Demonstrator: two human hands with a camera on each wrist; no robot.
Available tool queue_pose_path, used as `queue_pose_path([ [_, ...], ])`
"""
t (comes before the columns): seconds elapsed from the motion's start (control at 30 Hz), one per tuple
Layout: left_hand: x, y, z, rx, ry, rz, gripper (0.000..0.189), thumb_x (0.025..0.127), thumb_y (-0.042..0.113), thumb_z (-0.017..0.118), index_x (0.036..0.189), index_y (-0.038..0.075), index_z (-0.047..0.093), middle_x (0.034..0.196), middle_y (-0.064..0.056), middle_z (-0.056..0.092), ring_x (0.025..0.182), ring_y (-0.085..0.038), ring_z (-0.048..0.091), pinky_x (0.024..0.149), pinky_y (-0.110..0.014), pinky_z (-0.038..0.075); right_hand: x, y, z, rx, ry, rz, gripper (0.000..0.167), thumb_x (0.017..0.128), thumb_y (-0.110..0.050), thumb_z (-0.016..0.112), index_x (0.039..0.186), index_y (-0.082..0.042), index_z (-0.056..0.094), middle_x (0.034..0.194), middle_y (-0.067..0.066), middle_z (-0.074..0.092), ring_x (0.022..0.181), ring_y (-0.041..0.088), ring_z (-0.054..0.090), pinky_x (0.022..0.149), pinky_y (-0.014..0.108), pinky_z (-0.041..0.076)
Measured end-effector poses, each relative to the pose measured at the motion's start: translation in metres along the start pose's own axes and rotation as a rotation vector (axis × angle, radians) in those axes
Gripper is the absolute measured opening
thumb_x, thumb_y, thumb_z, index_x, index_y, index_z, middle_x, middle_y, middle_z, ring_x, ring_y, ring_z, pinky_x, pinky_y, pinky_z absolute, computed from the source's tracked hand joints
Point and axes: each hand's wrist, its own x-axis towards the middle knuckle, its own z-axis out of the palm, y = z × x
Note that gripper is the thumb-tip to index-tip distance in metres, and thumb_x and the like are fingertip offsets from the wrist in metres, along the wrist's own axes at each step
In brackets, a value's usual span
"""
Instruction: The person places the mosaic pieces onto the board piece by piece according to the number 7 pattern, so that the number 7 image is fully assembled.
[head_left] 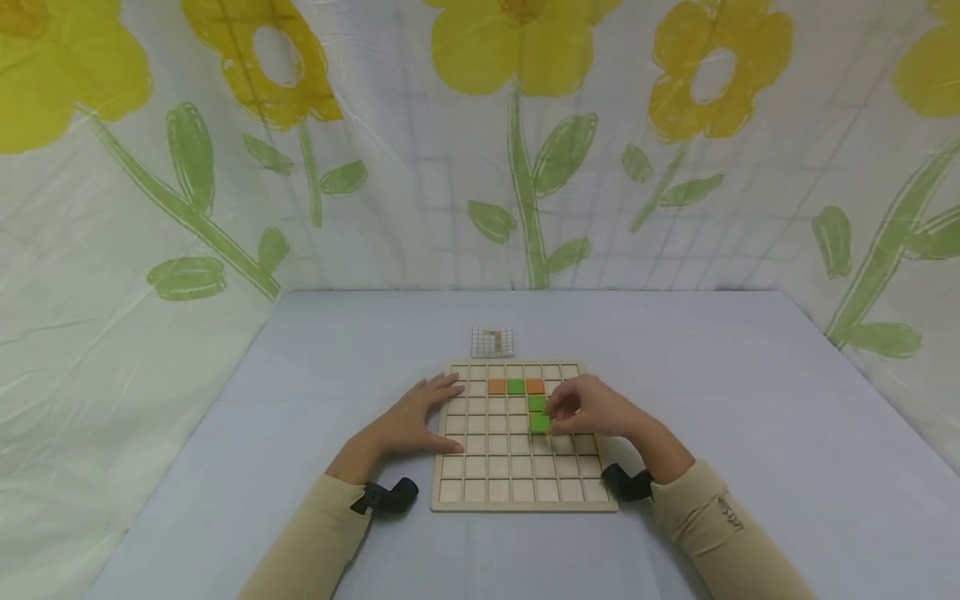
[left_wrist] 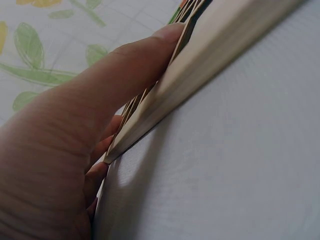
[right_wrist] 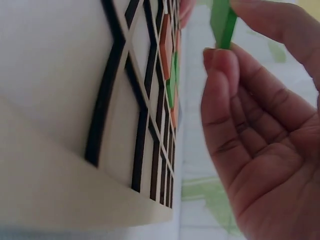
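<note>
A square wooden grid board (head_left: 525, 505) lies on the table. My right hand (head_left: 596, 407) pinches a green square tile (right_wrist: 223, 22) between thumb and fingers. In the right wrist view, that tile is held apart from the board. My left hand (head_left: 408, 421) rests at the board's left edge, fingers spread, with the thumb (left_wrist: 145, 60) on the rim. An orange tile (head_left: 497, 387), a green tile (head_left: 516, 387) and another orange tile (head_left: 535, 387) lie in one row of cells. Below the right-hand one lies a green tile (head_left: 537, 403).
Behind the board lies a small card (head_left: 492, 342) printed with a grid and a few coloured squares. The table (head_left: 337, 333) has a pale cover. A flower-printed curtain (head_left: 405, 167) hangs behind it and at both sides.
</note>
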Motion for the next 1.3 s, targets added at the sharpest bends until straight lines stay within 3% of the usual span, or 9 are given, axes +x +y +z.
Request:
queue_pose_path([
  [0.3,0.001,-0.003,0.001,-0.002,0.006,0.003,0.092,0.068,0.053,0.076,0.141,0.013,0.04,0.154,-0.004,0.026,0.145,-0.028,0.015,0.12,-0.047,0.008,-0.004,0.006,0.006,0.041,-0.083,0.04,0.017,0.074,-0.016,0.077,0.086,-0.008,0.069,0.071,-0.003,0.063,0.064,0.006,0.057,0.057,0.02,0.051],
  [1.03,0.001,-0.002,0.001,-0.005,-0.002,-0.02,0.092,0.067,0.054,0.076,0.142,0.014,0.039,0.155,-0.003,0.024,0.145,-0.026,0.013,0.121,-0.046,0.007,-0.002,0.008,0.013,-0.035,-0.074,0.025,0.018,0.072,-0.013,0.079,0.083,-0.006,0.067,0.07,-0.001,0.059,0.063,0.005,0.052,0.056,0.017,0.047],
  [1.3,0.002,-0.003,0.001,-0.005,0.004,-0.008,0.093,0.067,0.054,0.077,0.142,0.013,0.04,0.155,-0.004,0.025,0.145,-0.028,0.014,0.12,-0.046,0.007,-0.003,0.004,0.005,-0.082,-0.086,0.042,0.023,0.071,-0.019,0.08,0.089,-0.009,0.069,0.076,-0.003,0.064,0.067,0.004,0.057,0.06,0.019,0.052],
])
